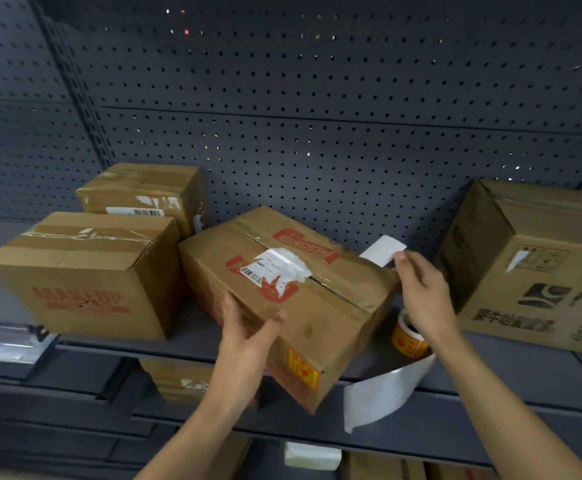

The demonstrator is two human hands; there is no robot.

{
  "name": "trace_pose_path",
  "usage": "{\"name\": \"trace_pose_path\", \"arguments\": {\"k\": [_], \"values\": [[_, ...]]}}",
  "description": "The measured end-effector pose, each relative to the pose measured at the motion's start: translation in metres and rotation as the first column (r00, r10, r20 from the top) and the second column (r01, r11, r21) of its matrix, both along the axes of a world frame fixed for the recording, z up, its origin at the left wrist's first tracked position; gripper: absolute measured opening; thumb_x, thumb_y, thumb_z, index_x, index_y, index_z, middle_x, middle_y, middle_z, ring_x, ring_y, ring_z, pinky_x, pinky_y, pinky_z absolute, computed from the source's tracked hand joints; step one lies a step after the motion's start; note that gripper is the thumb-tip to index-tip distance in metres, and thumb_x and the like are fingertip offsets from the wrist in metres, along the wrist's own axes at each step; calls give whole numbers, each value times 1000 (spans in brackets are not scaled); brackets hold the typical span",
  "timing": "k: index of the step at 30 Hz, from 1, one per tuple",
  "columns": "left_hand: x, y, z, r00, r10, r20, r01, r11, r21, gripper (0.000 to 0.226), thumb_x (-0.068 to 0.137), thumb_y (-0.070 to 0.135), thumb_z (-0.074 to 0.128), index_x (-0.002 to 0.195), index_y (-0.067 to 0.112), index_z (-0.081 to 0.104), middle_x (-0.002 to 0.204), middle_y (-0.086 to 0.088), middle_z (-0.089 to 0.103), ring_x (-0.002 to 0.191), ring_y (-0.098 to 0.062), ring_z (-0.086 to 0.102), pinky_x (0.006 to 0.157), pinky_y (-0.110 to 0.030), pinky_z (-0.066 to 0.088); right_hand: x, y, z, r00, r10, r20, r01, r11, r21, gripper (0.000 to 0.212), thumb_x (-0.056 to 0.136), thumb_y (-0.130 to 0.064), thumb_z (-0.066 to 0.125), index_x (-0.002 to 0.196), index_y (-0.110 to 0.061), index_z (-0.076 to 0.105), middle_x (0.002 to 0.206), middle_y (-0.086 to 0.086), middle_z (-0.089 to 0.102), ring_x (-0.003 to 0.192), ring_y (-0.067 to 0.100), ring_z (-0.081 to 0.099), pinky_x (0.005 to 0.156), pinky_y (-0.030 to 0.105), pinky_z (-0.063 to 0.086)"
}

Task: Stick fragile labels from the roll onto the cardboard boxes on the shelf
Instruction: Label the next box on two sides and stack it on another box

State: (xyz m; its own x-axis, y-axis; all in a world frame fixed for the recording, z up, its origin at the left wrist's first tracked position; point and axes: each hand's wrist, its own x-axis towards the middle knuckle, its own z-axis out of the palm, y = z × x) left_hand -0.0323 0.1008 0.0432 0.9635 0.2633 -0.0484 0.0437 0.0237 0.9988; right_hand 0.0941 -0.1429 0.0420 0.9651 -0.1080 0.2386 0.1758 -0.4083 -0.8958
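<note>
A cardboard box (pixel 320 306) with red print and a torn white shipping label lies turned at an angle on the grey shelf (pixel 109 348), its near corner past the front edge. An orange fragile label (pixel 302 370) sticks on its front face. My left hand (pixel 248 337) holds the box's near left side, thumb on top. My right hand (pixel 421 292) pinches a white-backed label (pixel 383 250) above the box's right end. The orange label roll (pixel 407 337) stands on the shelf behind my right wrist, with a strip of white backing paper (pixel 383 389) hanging over the edge.
Two more boxes stand at the left, a front one (pixel 81 275) and one behind (pixel 144 192). A large printed box (pixel 538 268) sits at the right. A dark pegboard (pixel 317 98) backs the shelf. More boxes show on the lower shelf (pixel 178 379).
</note>
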Motion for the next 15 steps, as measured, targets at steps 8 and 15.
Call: {"name": "trace_pose_path", "arguments": {"k": [8, 15], "values": [[8, 29, 0, 996, -88, -32, 90, 994, 60, 73, 90, 13, 72, 148, 39, 37, 125, 18, 68, 107, 4, 66, 81, -19, 58, -56, -2, 6, 998, -31, 48, 32, 999, -29, 24, 102, -41, 46, 93, -30, 65, 78, -12, 66, 80, 5, 62, 70, 27, 46], [35, 44, 2, 982, -141, -128, 152, 985, 81, 87, 93, 19, 67, 160, 32, 13, 116, 28, 51, 102, 0, 57, 79, -22, 48, -90, -2, 7, 998, -36, 41, 39, 997, -73, 23, 100, -42, 48, 92, -32, 67, 77, -12, 69, 78, 5, 65, 72, 33, 51]]}}
